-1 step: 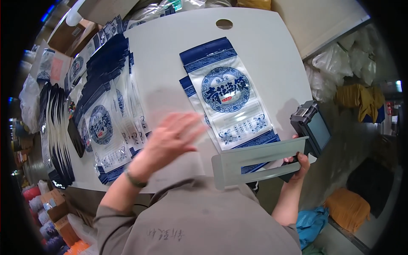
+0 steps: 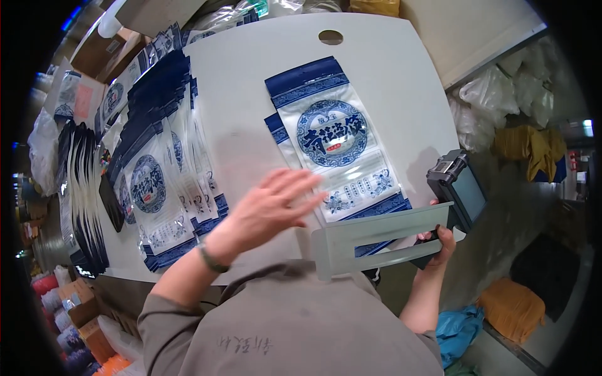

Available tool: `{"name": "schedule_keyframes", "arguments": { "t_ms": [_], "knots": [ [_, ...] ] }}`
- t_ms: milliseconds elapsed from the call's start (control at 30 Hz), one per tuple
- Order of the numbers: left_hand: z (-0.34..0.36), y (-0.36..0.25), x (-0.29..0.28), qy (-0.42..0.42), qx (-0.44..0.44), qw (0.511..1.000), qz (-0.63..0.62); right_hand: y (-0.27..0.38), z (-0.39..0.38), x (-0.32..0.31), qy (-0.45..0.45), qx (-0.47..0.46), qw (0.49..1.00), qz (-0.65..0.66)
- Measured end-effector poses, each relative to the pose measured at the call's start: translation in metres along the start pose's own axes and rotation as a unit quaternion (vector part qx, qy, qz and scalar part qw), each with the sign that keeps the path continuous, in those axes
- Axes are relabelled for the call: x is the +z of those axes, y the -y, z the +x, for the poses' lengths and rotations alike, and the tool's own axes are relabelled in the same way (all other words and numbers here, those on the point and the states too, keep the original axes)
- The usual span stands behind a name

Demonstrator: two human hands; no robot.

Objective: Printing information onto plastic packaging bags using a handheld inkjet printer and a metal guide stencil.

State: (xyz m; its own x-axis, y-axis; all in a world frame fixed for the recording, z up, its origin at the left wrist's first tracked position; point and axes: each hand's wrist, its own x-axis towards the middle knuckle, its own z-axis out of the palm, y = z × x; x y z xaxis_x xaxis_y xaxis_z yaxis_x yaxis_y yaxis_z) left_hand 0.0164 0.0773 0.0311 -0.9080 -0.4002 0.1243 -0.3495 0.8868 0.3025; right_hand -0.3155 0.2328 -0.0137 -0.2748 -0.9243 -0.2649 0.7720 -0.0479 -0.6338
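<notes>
My left hand [image 2: 273, 202] hovers over the left side of a short stack of flat plastic bags [image 2: 360, 163], fingers stretched out and slightly smeared by motion. It holds nothing. These bags are white and clear with dark blue bands and a round blue print. My right hand [image 2: 444, 245] is closed on the grip of what looks like a handheld printer [image 2: 461, 188], a black device with a screen. A pale grey slotted guide frame [image 2: 382, 227] extends from it across the near end of the bags. Part of my right hand is hidden behind the frame.
A fanned pile of similar bags [image 2: 157, 169] covers the left of the white table [image 2: 401, 69], beside another upright row of bags [image 2: 84, 194]. The table has an oval hole at its far edge. Clear plastic sacks [image 2: 492, 94] lie beyond its right side.
My left hand has moved a little to the right, over the edge of the bag stack. My right hand and the printer have hardly moved.
</notes>
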Motion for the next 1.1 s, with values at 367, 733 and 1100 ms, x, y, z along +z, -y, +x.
{"name": "schedule_keyframes", "arguments": {
  "t_ms": [367,733,1100],
  "knots": [
    [0.045,-0.012,0.020,-0.096,-0.047,0.990,-0.094,0.002,0.000,-0.001,-0.012,0.002,1.000,0.000],
    [0.010,-0.040,0.015,-0.013,-0.250,0.867,-0.431,-0.006,0.000,0.005,-0.052,0.000,0.996,-0.074],
    [0.052,0.014,0.031,-0.162,-0.359,0.862,-0.319,-0.004,0.007,0.010,0.051,0.002,0.999,-0.014]
  ]
}}
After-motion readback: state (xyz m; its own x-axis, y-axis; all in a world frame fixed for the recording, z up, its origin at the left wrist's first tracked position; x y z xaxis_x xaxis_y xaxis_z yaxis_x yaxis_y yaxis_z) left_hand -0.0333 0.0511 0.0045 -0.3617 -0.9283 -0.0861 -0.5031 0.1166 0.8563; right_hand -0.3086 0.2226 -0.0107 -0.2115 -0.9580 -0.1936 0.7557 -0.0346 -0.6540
